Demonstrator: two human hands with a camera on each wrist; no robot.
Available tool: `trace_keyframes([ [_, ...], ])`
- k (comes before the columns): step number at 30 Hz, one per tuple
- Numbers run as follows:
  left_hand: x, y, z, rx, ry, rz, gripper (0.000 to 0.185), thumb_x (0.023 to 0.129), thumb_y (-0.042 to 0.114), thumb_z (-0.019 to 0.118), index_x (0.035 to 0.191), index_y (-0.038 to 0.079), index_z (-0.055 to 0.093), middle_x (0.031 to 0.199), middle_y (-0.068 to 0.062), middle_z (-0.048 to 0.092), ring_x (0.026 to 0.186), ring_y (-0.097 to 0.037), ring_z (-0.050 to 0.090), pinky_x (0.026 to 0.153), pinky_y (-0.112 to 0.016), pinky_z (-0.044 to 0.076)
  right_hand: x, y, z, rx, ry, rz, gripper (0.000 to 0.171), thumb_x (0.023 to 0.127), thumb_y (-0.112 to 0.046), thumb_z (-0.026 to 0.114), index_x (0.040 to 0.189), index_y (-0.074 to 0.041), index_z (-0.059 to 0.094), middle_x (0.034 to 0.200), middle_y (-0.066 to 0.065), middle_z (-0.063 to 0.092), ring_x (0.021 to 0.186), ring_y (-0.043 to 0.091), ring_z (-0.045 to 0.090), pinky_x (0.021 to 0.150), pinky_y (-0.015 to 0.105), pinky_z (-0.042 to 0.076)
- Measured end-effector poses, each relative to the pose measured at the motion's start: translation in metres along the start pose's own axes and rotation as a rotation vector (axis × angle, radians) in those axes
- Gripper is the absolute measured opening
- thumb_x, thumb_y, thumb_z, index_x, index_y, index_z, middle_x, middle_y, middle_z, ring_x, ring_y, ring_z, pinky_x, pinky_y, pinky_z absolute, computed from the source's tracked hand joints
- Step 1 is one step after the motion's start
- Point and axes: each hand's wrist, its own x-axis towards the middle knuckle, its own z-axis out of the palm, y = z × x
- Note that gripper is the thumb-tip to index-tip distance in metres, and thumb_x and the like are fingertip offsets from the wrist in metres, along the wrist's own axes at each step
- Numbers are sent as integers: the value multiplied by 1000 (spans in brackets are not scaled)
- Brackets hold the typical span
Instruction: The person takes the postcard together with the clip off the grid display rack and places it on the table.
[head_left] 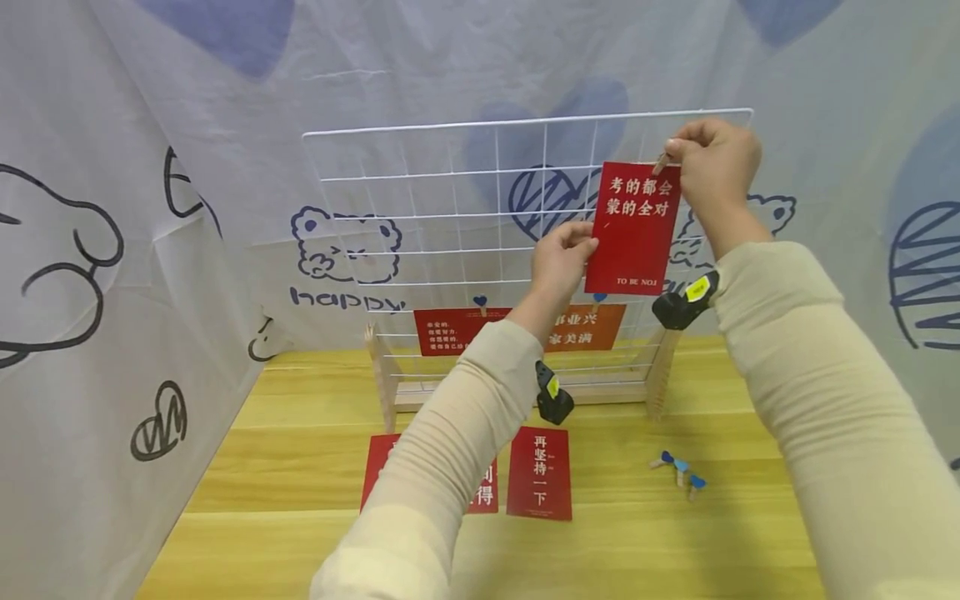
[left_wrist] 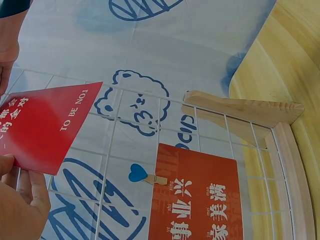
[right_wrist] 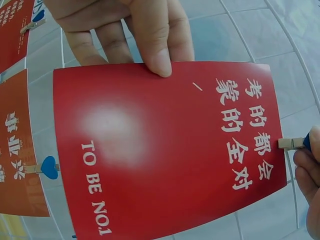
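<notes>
In the head view a red card (head_left: 630, 254) with white writing is held up against the upper right of a white wire grid (head_left: 450, 126). My left hand (head_left: 558, 262) pinches the card's left edge, thumb in front and fingers behind. At the card's top edge, my right hand (head_left: 716, 171) grips a small wooden clothespin (right_wrist: 291, 144) by its blue heart end. The pin's tip overlaps the top edge in the right wrist view. Lower on the grid hang a dark red card (head_left: 448, 330) and an orange card (left_wrist: 195, 195), the latter under a blue-heart clothespin (left_wrist: 145, 176).
On the wooden table (head_left: 255, 500), several red cards lie in front of the rack, including a narrow one (head_left: 540, 487). Several heart clothespins (head_left: 681, 467) lie at the right. Wooden feet (head_left: 660, 379) support the grid, with a printed cloth (head_left: 225, 108) behind it.
</notes>
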Motion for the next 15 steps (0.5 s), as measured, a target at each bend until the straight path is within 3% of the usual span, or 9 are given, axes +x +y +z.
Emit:
trace_keyframes([
  [8,-2,-3,0,9,-17,-8,15,83,10,57,97,10,62,80,1,56,68,-11,52,57,-19,45,0,-7,-7,-33,3,-16,18,84,-22,55,94,-10,65,92,-2,59,84,6,48,73,22,42],
  [15,-5,-6,-1,-101,-45,-23,16,83,4,56,98,5,62,78,-3,56,67,-13,55,59,-21,49,-1,-5,-10,33,11,-21,12,83,-20,57,85,-11,64,86,-3,55,80,6,49,77,22,42],
])
